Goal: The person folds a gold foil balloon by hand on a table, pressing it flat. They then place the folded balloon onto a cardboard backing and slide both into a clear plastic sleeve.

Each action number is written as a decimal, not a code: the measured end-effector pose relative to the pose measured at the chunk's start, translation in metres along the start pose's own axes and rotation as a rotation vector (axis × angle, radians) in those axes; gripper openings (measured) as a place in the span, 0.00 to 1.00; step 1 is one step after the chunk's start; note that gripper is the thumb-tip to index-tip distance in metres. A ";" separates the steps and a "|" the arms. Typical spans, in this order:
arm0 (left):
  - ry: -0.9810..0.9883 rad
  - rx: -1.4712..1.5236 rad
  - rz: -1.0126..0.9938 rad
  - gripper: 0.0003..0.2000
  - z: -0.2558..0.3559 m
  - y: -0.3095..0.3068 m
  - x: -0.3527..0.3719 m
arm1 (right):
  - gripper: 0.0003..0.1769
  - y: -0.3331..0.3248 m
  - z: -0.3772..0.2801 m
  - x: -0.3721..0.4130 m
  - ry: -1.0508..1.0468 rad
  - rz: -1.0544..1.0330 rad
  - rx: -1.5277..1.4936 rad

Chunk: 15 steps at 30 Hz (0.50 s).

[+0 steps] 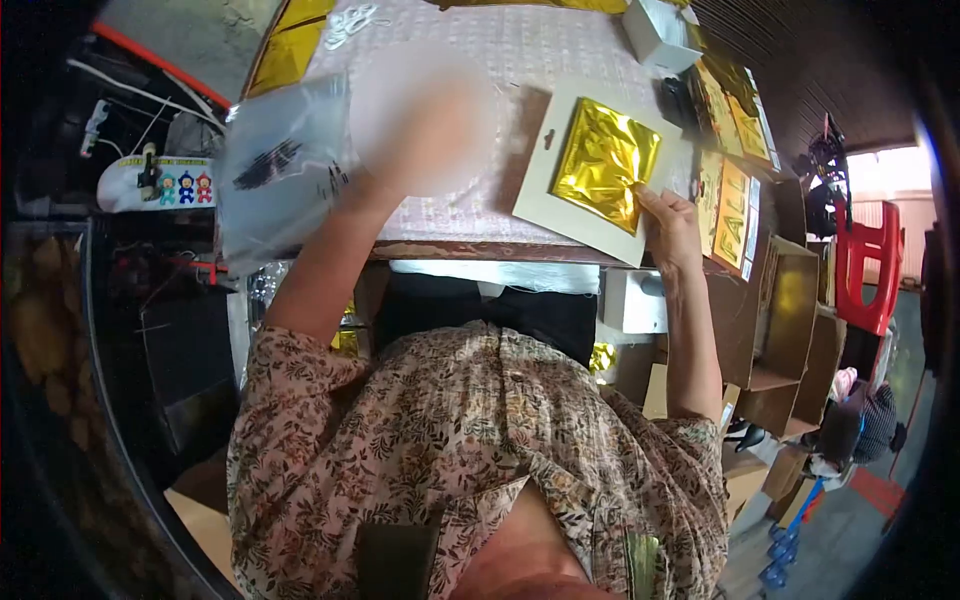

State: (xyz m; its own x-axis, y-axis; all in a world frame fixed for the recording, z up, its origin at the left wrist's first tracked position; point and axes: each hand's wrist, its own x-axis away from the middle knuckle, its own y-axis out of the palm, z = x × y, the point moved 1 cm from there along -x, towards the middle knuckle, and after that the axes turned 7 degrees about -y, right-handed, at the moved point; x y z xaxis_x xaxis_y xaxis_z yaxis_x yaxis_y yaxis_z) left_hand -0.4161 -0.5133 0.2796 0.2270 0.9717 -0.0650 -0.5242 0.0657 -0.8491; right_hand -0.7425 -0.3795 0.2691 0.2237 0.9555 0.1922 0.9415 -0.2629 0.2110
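Note:
My right hand (672,222) pinches the lower right corner of a shiny gold foil packet (605,160), fingers closed. The packet lies on a pale card (535,190) with a hanging slot at its left edge, and the card rests tilted on the table. My left hand (430,130) reaches over the table to the left of the card; a round blur covers it, so its fingers and anything in them are hidden. Beside my left forearm lies a clear plastic bag (285,180) with dark marks on it or dark strips inside.
The table (455,215) has a patterned pale cover. White cord (355,22) lies at its far left, a white box (662,35) at its far right. Printed yellow cards reading "FALL" (732,215) stand along the right edge. Cardboard boxes (785,310) and a red stool (868,260) are further right.

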 end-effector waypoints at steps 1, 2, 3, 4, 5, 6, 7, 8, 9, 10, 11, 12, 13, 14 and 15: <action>0.050 0.008 0.021 0.15 -0.001 -0.002 0.004 | 0.06 0.006 -0.003 0.002 0.014 0.005 0.013; 0.100 0.017 0.043 0.15 -0.001 -0.003 0.007 | 0.06 0.009 -0.003 0.002 0.016 0.014 0.011; 0.106 0.015 0.036 0.15 0.000 -0.003 0.010 | 0.06 0.011 -0.003 0.002 0.009 -0.025 0.009; 0.103 -0.009 0.037 0.14 0.000 -0.005 0.012 | 0.06 0.013 -0.002 0.001 0.001 -0.063 0.005; 0.100 -0.034 0.037 0.12 0.000 -0.005 0.012 | 0.06 0.014 -0.001 0.001 0.042 -0.077 -0.013; 0.109 -0.038 0.027 0.12 -0.004 -0.003 0.012 | 0.06 0.013 0.002 0.000 0.042 -0.066 -0.022; 0.090 0.035 0.060 0.10 -0.008 0.000 0.011 | 0.06 0.013 0.006 -0.001 0.076 -0.082 -0.001; 0.072 0.106 0.089 0.09 -0.012 0.002 0.010 | 0.06 0.014 0.011 -0.001 0.111 -0.095 0.016; 0.082 0.097 0.072 0.09 -0.010 0.000 0.009 | 0.07 0.012 0.010 0.000 0.143 -0.152 0.018; 0.078 0.121 0.070 0.08 -0.008 -0.001 0.011 | 0.07 0.013 0.011 0.000 0.151 -0.138 0.002; 0.069 0.146 0.067 0.07 -0.008 -0.001 0.014 | 0.07 0.013 0.013 -0.001 0.155 -0.145 0.031; 0.071 0.138 0.052 0.07 -0.011 0.002 0.015 | 0.07 0.015 0.013 0.000 0.158 -0.155 0.063; 0.141 0.163 0.121 0.07 -0.013 0.004 0.015 | 0.07 0.019 0.010 0.001 0.175 -0.151 0.028; 0.210 0.191 0.191 0.07 -0.015 0.005 0.015 | 0.07 0.019 0.013 -0.001 0.177 -0.146 0.021; 0.213 0.189 0.185 0.07 -0.011 0.003 0.017 | 0.08 0.018 0.015 -0.005 0.187 -0.126 0.048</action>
State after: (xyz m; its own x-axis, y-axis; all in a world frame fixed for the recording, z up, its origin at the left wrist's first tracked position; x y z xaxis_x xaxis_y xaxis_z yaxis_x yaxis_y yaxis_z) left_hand -0.4048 -0.4995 0.2705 0.2692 0.9033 -0.3341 -0.7112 -0.0475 -0.7014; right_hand -0.7229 -0.3865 0.2576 0.0574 0.9379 0.3420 0.9708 -0.1323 0.1999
